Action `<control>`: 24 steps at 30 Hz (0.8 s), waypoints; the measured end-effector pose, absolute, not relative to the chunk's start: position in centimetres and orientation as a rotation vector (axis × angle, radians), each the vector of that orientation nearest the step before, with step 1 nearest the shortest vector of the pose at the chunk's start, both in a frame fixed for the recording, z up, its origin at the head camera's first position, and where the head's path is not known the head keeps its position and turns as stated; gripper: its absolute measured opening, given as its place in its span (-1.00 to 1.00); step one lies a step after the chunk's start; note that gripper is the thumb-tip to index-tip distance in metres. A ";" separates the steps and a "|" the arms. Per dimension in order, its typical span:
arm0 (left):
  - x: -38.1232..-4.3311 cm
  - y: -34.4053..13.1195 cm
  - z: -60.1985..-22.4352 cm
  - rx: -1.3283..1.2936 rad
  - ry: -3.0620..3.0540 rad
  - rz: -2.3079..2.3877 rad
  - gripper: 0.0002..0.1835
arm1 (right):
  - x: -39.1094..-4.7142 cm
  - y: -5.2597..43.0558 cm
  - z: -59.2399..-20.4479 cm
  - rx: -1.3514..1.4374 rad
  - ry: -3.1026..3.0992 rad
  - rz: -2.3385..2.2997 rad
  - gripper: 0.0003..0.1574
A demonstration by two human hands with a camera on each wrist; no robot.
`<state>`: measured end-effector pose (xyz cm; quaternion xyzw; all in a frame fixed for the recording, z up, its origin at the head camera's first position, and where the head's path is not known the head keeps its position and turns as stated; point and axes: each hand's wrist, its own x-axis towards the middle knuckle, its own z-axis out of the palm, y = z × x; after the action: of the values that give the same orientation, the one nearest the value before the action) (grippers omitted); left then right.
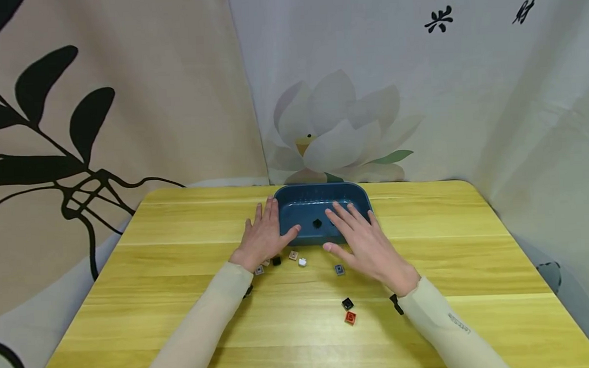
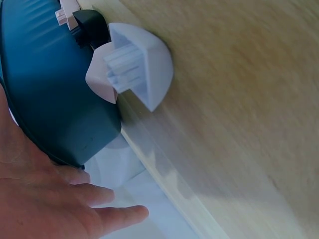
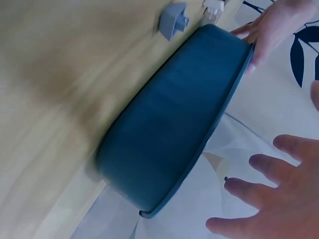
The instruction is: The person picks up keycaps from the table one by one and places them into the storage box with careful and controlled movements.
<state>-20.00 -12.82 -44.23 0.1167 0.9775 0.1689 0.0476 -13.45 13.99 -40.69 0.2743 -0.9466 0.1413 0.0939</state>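
A dark blue rectangular dish [image 1: 300,211] stands near the table's far edge, with a black keycap [image 1: 317,223] inside. My left hand [image 1: 261,239] lies along the dish's left end, fingers straight, thumb reaching over the rim. Over the right part of the dish, my right hand [image 1: 367,251] is spread wide and holds nothing; the right wrist view shows its fingers [image 3: 271,169] apart from the rim. Just in front of the dish lie a white keycap [image 1: 302,263], a beige keycap [image 1: 294,255], a black one and a grey one [image 1: 259,270], partly beside my left wrist.
A grey-blue keycap [image 1: 339,269] lies in front of the dish, below my right thumb. Closer to me, a black keycap [image 1: 347,303] and a red keycap [image 1: 350,317] sit together on the wooden table [image 1: 446,216]. Printed curtains [image 1: 184,101] hang behind the table.
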 end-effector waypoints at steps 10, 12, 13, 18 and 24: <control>-20.1 -12.8 -44.4 0.367 2.984 0.509 0.15 | -10.3 15.3 -41.0 0.929 -2.765 0.324 -0.09; -20.0 -12.8 -44.3 0.370 2.984 0.525 0.14 | -9.7 15.5 -41.1 0.951 -2.762 0.299 -0.09; -20.1 -12.9 -44.3 0.370 2.984 0.526 0.14 | -9.5 15.6 -41.2 0.962 -2.758 0.285 -0.09; -20.1 -12.9 -44.2 0.367 2.977 0.522 0.14 | -8.4 15.8 -41.7 1.029 -2.743 0.245 -0.04; -20.1 -12.7 -44.3 0.364 2.979 0.502 0.14 | -7.3 15.7 -42.2 1.172 -2.776 0.245 -0.03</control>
<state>-20.09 -12.75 -44.27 0.1196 0.9778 0.1647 0.0492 -7.29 15.72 -42.20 0.3869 -0.9167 0.0809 0.0591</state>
